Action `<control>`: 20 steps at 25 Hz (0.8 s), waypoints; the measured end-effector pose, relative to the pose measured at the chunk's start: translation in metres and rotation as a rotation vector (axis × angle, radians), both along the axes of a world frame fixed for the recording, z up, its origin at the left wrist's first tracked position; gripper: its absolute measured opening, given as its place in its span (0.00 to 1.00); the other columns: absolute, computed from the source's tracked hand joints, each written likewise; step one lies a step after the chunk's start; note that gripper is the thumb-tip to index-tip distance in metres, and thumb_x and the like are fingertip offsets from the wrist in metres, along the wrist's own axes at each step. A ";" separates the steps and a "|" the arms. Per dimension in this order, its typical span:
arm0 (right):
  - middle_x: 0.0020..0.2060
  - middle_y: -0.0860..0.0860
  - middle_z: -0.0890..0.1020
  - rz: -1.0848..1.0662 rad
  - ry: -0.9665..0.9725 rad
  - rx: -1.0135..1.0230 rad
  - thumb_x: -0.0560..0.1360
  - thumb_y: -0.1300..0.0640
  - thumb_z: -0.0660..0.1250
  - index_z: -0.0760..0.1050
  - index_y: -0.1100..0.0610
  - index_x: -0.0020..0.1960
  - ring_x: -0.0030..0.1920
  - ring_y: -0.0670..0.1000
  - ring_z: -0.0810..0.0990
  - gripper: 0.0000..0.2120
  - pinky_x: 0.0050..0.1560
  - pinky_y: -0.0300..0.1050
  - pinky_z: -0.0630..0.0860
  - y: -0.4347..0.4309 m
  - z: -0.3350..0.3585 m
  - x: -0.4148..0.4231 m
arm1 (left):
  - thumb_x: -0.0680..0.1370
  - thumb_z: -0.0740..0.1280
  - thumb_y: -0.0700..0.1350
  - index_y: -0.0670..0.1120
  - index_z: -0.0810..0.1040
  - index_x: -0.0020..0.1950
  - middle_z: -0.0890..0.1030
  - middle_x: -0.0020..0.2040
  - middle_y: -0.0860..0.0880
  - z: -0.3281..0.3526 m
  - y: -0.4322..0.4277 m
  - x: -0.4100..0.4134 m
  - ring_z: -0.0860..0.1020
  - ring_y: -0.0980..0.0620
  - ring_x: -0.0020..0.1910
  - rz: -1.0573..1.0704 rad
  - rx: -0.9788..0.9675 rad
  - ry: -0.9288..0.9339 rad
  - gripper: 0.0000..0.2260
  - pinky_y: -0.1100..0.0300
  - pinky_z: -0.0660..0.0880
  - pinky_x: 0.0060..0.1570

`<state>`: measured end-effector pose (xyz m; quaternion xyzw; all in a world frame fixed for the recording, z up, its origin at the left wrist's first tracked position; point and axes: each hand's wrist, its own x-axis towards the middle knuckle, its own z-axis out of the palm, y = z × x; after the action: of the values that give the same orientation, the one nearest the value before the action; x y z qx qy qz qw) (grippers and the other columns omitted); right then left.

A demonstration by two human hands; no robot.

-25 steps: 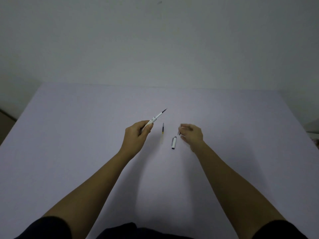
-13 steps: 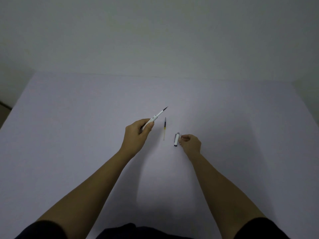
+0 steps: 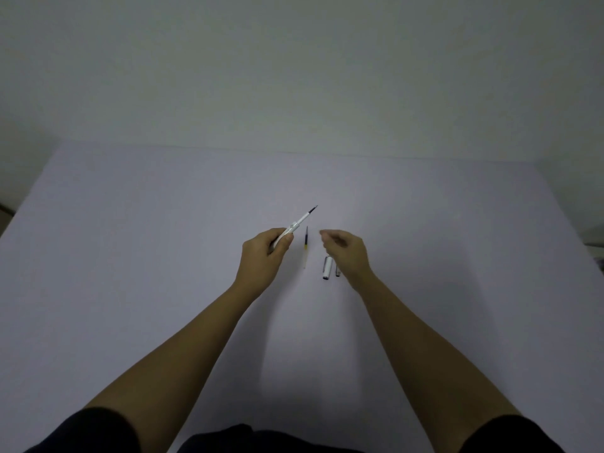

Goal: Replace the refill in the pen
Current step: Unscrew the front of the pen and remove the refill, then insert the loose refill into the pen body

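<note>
The left hand [image 3: 264, 253] is closed around the white pen barrel [image 3: 295, 225], tilting it up and to the far right so the refill's dark tip sticks out clear of the table [image 3: 130, 256], probably ready to be pulled. The right hand [image 3: 346, 253] hovers loosely curled and empty near that tip. Between the hands lies a loose refill [image 3: 306, 246]; the cap [image 3: 327, 268] and a small end piece [image 3: 338, 273] rest just beside the right wrist.

Pale lavender surface [image 3: 130, 256] filling the lower view, plain grey-white wall [image 3: 294, 60] behind its far edge, dim even light, soft shadows, sliver of brownish floor [image 3: 5, 212] at far left
</note>
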<state>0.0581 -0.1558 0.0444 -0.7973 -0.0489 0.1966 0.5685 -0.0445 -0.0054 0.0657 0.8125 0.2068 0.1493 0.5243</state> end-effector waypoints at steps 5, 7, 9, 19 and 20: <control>0.47 0.47 0.84 0.212 0.056 0.212 0.75 0.56 0.67 0.82 0.53 0.50 0.49 0.47 0.82 0.06 0.55 0.42 0.79 0.020 0.028 0.000 | 0.78 0.62 0.49 0.49 0.79 0.45 0.81 0.36 0.45 -0.002 -0.011 0.005 0.77 0.50 0.32 -0.061 0.058 0.050 0.08 0.63 0.73 0.34; 0.44 0.46 0.84 0.137 0.091 0.281 0.75 0.56 0.68 0.82 0.51 0.46 0.47 0.47 0.82 0.04 0.49 0.38 0.81 0.024 0.031 0.005 | 0.78 0.62 0.49 0.47 0.78 0.44 0.82 0.35 0.45 -0.005 -0.011 0.005 0.80 0.47 0.35 -0.080 0.073 0.086 0.09 0.59 0.75 0.36; 0.41 0.48 0.84 -0.018 0.140 0.374 0.75 0.58 0.67 0.80 0.54 0.45 0.45 0.46 0.82 0.04 0.43 0.33 0.80 0.026 0.029 0.013 | 0.78 0.62 0.48 0.44 0.79 0.43 0.82 0.35 0.43 -0.011 -0.008 0.000 0.80 0.45 0.35 -0.099 0.121 0.131 0.10 0.52 0.77 0.37; 0.47 0.60 0.85 0.068 -0.049 -0.494 0.71 0.57 0.71 0.79 0.63 0.51 0.51 0.57 0.82 0.12 0.52 0.44 0.74 0.054 -0.053 0.036 | 0.78 0.62 0.48 0.44 0.79 0.42 0.83 0.35 0.45 -0.040 0.042 0.023 0.82 0.47 0.36 0.036 0.055 0.243 0.11 0.57 0.75 0.36; 0.48 0.60 0.84 0.081 -0.044 -0.529 0.71 0.57 0.71 0.79 0.63 0.51 0.51 0.57 0.81 0.12 0.51 0.43 0.74 0.051 -0.053 0.032 | 0.78 0.62 0.48 0.44 0.79 0.43 0.83 0.36 0.45 -0.039 0.040 0.022 0.82 0.48 0.36 0.035 0.050 0.234 0.11 0.57 0.75 0.37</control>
<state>0.0902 -0.1048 -0.0088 -0.9196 -0.0401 0.2080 0.3309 -0.0229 0.0350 0.0267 0.8334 0.2767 0.0676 0.4736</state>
